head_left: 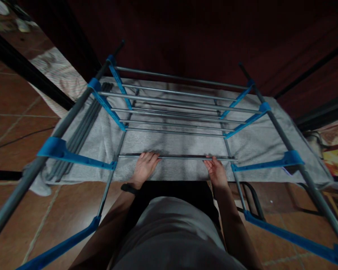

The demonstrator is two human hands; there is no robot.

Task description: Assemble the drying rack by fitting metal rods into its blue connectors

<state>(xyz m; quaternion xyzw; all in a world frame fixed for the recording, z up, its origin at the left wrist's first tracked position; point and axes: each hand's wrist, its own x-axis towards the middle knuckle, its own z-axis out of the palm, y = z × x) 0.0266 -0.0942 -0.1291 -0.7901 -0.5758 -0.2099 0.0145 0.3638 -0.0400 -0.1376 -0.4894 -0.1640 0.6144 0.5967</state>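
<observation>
A thin grey metal rod (183, 157) lies crosswise in front of me, between the two sides of a rack frame. My left hand (146, 165), a dark band at its wrist, is closed over the rod left of its middle. Toward the rod's right end, my right hand (215, 170) grips it between thumb and fingers. The rod's ends are close to a blue left bracket (84, 159) and a blue right bracket (261, 165); I cannot tell whether either end is seated. Farther back, several similar rods (180, 100) span the blue brackets.
The frame stands over a grey cloth-covered surface (169, 172). Loose grey tubes (81, 131) lie on its left side. Long uprights (73, 108) rise toward me on both sides. A dark red curtain-like backdrop (183, 41) hangs behind, and tiled floor (14, 213) shows at left.
</observation>
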